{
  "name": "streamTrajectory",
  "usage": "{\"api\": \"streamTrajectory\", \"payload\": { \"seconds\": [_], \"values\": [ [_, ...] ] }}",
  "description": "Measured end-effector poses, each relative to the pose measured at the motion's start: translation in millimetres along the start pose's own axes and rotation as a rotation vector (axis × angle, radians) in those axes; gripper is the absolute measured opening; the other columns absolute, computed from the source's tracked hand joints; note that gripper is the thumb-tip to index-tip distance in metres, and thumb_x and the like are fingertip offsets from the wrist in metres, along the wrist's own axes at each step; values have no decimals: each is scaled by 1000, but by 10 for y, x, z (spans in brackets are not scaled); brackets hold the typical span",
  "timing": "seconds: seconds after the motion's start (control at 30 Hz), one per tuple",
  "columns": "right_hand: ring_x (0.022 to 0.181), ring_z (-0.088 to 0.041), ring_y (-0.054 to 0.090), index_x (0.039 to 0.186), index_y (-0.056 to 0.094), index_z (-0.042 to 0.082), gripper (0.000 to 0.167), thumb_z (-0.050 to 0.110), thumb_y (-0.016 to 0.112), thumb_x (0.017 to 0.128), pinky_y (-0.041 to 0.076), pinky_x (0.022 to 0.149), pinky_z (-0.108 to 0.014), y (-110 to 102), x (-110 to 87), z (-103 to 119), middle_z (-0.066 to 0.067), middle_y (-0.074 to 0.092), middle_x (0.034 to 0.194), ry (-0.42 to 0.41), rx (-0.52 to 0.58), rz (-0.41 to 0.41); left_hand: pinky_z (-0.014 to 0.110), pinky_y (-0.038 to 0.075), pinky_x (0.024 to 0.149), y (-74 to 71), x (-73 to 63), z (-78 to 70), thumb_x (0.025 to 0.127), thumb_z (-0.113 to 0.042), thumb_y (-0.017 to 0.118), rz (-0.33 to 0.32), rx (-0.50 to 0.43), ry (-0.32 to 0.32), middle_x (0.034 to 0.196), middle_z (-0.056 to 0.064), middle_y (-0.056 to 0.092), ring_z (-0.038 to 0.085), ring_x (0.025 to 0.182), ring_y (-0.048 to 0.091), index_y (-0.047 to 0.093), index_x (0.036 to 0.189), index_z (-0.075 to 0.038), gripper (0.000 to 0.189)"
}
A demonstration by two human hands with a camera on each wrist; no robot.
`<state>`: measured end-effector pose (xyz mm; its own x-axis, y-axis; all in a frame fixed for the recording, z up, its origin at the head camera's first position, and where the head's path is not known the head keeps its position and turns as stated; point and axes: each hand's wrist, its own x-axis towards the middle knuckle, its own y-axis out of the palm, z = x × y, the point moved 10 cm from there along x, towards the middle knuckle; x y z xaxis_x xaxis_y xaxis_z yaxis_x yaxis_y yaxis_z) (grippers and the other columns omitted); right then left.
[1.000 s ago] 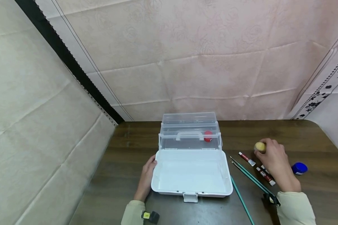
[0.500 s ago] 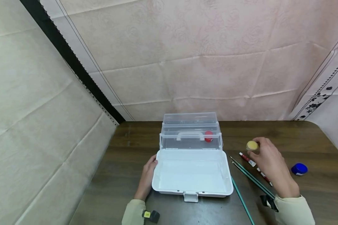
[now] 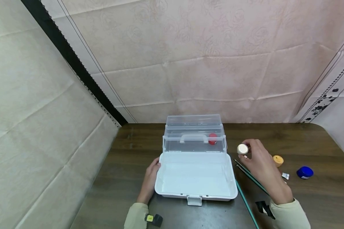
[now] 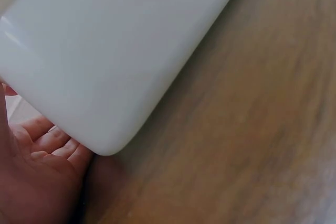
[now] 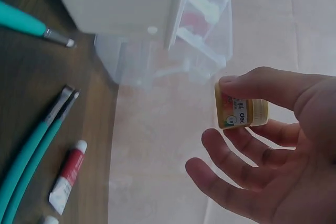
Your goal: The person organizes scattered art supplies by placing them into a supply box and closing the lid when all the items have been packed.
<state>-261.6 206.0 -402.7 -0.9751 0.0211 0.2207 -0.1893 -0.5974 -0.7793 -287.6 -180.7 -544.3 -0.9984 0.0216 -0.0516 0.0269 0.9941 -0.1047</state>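
Observation:
My right hand (image 3: 259,165) pinches a small yellow paint jar (image 5: 233,111) between thumb and fingers; its end facing the head camera looks whitish. The jar is raised beside an opened storage box, whose white tray (image 3: 196,176) lies in front and clear tiered part (image 3: 193,127) rises behind. At the box's left side my left hand (image 3: 149,179) grips the edge, thumb by the rim. In the left wrist view its curled fingers (image 4: 52,140) meet the white plastic. A red jar (image 3: 212,139) shows through the clear part; whether in or behind it, I cannot tell.
Teal paintbrushes (image 3: 247,203) lie right of the box, some under my right forearm. A red and white paint tube (image 5: 68,174) is beside them. An orange-yellow jar (image 3: 278,160) and blue jar (image 3: 305,172) stand further right. Patterned cloth (image 3: 203,63) hangs behind the table.
My right hand has moved left toward the box with the paint jar, whose visible end turned from yellow to whitish. The orange-yellow jar now shows behind the hand. My left hand stays on the box.

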Motion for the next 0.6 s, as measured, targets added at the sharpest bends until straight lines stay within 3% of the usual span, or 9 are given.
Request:
{"api": "streamTrajectory", "payload": {
  "seconds": [0.2, 0.4, 0.6],
  "values": [
    [102, -42, 63, 126, 57, -7, 45, -2, 79, 88, 57, 82, -59, 25, 17, 147, -27, 56, 120, -38, 59, -23, 58, 32, 121, -7, -3, 10, 114, -24, 38, -1, 3, 0, 157, 18, 52, 34, 146, 46, 46, 157, -3, 49],
    [104, -42, 66, 129, 55, -7, 48, -5, 80, 88, 60, 89, -55, 130, -16, 262, -26, 54, 122, -25, 162, 25, 59, 34, 120, -4, -11, 18, 114, -26, 39, -2, 11, -2, 157, 18, 52, 35, 146, 47, 46, 157, -4, 49],
    [102, -37, 64, 129, 55, -7, 48, -4, 80, 88, 60, 88, -54, 204, -14, 352, -23, 56, 120, -45, 171, 35, 60, 34, 120, -3, -12, 8, 114, -25, 39, -4, 4, 0, 157, 18, 52, 35, 146, 46, 46, 157, -4, 49]
  ]
}}
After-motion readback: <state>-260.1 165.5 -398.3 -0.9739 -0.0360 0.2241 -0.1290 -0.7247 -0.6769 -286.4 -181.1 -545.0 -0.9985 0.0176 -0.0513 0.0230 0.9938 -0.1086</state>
